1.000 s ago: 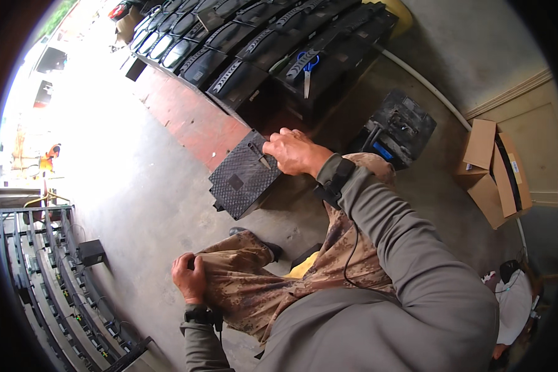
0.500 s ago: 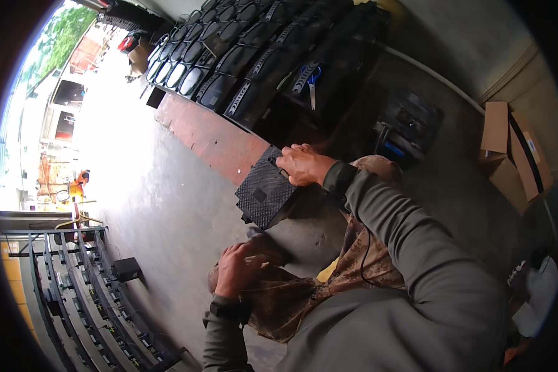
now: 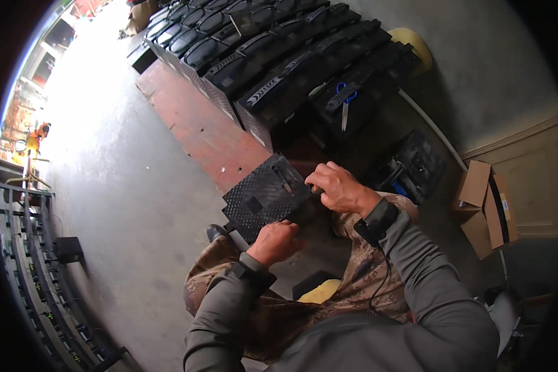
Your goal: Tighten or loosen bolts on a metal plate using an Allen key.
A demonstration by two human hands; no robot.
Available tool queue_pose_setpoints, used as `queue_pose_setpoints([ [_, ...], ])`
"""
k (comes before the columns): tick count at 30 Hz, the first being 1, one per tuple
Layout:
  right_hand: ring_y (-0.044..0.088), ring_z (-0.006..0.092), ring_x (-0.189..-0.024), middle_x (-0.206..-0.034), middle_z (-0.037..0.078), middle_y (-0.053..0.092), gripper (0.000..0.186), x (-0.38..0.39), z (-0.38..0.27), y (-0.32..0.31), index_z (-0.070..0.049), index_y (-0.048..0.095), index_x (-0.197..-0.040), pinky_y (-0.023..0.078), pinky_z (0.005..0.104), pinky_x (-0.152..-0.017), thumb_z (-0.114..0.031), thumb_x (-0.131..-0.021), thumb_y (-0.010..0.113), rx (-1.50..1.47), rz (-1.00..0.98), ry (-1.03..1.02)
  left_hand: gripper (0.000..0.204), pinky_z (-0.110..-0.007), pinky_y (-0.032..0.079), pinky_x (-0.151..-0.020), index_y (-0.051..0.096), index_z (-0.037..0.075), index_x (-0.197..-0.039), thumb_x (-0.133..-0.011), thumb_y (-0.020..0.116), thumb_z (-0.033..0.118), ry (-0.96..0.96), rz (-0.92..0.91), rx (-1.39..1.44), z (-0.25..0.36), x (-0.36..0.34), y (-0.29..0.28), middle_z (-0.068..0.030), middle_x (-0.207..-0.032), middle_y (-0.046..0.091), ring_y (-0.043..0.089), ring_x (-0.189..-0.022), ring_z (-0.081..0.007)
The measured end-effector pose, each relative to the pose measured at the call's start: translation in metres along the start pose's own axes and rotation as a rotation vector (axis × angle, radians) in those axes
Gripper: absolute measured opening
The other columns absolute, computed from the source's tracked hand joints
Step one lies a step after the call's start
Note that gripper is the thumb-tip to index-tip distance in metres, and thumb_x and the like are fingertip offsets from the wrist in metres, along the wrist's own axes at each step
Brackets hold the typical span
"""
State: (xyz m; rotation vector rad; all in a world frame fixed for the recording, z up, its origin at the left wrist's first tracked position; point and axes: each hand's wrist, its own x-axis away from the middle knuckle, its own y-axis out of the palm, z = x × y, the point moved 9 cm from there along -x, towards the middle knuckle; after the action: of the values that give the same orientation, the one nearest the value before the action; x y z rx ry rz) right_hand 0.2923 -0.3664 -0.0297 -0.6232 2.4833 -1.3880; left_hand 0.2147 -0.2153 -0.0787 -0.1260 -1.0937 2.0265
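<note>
In front of my knees sits a black box with a diamond-textured top and a small plain square on it. A slim dark tool-like piece lies on the top near its far right corner. At the box's near edge is my left hand, fingers curled and closed; what they hold, if anything, is hidden. My right hand is just off the box's right edge, with thumb and fingers pinched around a small dark thing I cannot make out.
Beyond the box runs a reddish board. Rows of black cases stand behind it, with blue-handled scissors on one. At right are an open black toolbox and a cardboard box. A metal rack stands at left.
My left hand has moved from my knee to the box's near edge. My right hand has shifted off the box top to its right side, leaving the slim piece lying there. The view has turned.
</note>
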Motion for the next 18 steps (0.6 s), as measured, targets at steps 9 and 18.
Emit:
queue_pose_setpoints([
  [9, 0.070, 0.0402, -0.103, -0.109, 0.015, 0.072, 0.047, 0.014, 0.006, -0.001, -0.008, 0.068, -0.117, 0.057, 0.0500, -0.088, -0.044, -0.089, 0.077, 0.084, -0.118, 0.341, 0.038, -0.050, 0.055, -0.088, 0.074, 0.005, -0.105, -0.085, 0.080, 0.038, 0.103, 0.101, 0.058, 0.010, -0.009, -0.035, -0.0172, -0.103, 0.070, 0.069, -0.098, -0.0395],
  [18, 0.068, 0.0426, -0.107, -0.113, 0.020, 0.068, 0.030, 0.009, -0.001, 0.013, -0.011, 0.066, -0.117, 0.055, 0.0518, -0.094, -0.024, -0.091, 0.063, 0.093, 0.006, 0.288, 0.044, -0.046, 0.056, -0.087, 0.076, 0.002, -0.111, -0.083, 0.084, 0.034, 0.106, 0.334, 0.156, 0.005, -0.011, -0.085, -0.0190, -0.107, 0.074, 0.072, -0.100, -0.0394],
])
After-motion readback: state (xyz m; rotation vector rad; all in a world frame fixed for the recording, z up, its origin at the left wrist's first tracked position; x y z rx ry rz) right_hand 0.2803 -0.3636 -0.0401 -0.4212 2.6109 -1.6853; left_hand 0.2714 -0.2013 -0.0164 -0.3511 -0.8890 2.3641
